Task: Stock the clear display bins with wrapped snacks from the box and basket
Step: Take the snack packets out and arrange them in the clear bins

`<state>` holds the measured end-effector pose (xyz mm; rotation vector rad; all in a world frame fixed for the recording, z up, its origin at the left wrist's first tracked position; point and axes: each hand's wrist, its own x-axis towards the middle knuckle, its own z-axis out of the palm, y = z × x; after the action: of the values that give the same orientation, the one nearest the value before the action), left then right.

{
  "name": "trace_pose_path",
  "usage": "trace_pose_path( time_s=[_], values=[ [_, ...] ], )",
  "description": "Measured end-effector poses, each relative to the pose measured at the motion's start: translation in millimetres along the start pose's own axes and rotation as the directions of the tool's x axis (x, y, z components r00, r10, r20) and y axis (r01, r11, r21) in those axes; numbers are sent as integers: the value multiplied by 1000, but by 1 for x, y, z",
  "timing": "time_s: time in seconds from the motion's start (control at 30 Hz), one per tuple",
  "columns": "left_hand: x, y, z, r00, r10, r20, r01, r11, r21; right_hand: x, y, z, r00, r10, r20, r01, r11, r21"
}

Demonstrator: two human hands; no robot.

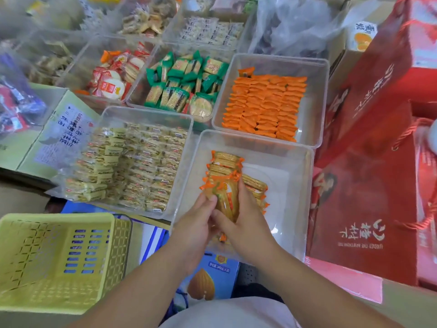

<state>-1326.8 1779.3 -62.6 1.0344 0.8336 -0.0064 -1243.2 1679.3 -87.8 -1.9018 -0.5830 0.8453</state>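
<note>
Grips tight with left hand (197, 220) and right hand (247, 224) a bunch of cracker packs (224, 202) low inside the near clear bin (301, 197), so looks like mid-filling. Needs next to stand them beside the row of packs (225, 162) already there and let go. Seems to rest on a blue box (212, 278), with full bins (318, 95), a yellow basket (56, 254) and red gift boxes (369, 190) close around.

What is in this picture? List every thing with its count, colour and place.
near bin: one, clear, front centre
cracker packs: several, orange-edged, in near bin
held pack: one, orange-edged, over near bin
orange packs: many, orange, bin behind right
green packs: many, green, middle bin
yellow packs: many, pale yellow, left bin
basket: one, yellow, front left
red boxes: several, red, right
left hand: one, grips held pack
right hand: one, grips held pack
</note>
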Motion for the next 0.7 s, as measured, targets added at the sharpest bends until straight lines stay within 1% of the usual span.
trace_pose_path(
  time_s=[0.07, 0.1, 0.13, 0.17, 0.2, 0.23, 0.27, 0.3, 0.37, 0.4, 0.47, 0.53, 0.6, 0.7],
  values=[
    [19, 0, -2, 1000, 18, -26, -11, 976, 218, 15, 7, -8, 997, 57, -58, -57, 998, 5],
    [29, 1, -5, 998, 60, -29, -45, 929, 368, 24, 11, -14, 988, 89, -128, -91, 996, -10],
    [41, 0, -9, 992, 122, -8, -97, 821, 563, 36, 18, -22, 967, 122, -224, -133, 991, -31],
    [50, 0, -15, 980, 194, 40, -155, 622, 767, 47, 24, -31, 936, 138, -324, -167, 984, -64],
    [59, -3, -20, 965, 240, 105, -192, 375, 907, 59, 30, -41, 901, 134, -413, -198, 973, -117],
    [68, -4, -24, 956, 245, 159, -203, 168, 965, 71, 37, -49, 870, 116, -479, -231, 954, -189],
    [77, -7, -27, 960, 207, 191, -201, 29, 979, 82, 44, -56, 848, 93, -522, -272, 921, -277],
    [84, -10, -28, 966, 158, 203, -197, -54, 979, 91, 49, -61, 840, 68, -538, -311, 873, -377],
    [98, -16, -28, 969, 71, 238, -224, -166, 960, 104, 59, -64, 863, 34, -504, -363, 736, -572],
    [105, -18, -27, 961, 51, 272, -254, -226, 940, 109, 62, -63, 881, 28, -472, -368, 668, -647],
    [119, -20, -25, 940, 43, 337, -308, -310, 899, 116, 71, -60, 908, 26, -418, -354, 582, -732],
    [132, -19, -21, 931, 29, 363, -333, -340, 880, 120, 78, -57, 920, 40, -389, -339, 579, -742],
    [143, -19, -17, 930, 12, 368, -339, -364, 868, 120, 81, -55, 915, 30, -402, -338, 600, -725],
    [155, -21, -13, 934, -54, 352, -343, -402, 849, 121, 84, -50, 911, 43, -410, -352, 598, -721]
  ],
)
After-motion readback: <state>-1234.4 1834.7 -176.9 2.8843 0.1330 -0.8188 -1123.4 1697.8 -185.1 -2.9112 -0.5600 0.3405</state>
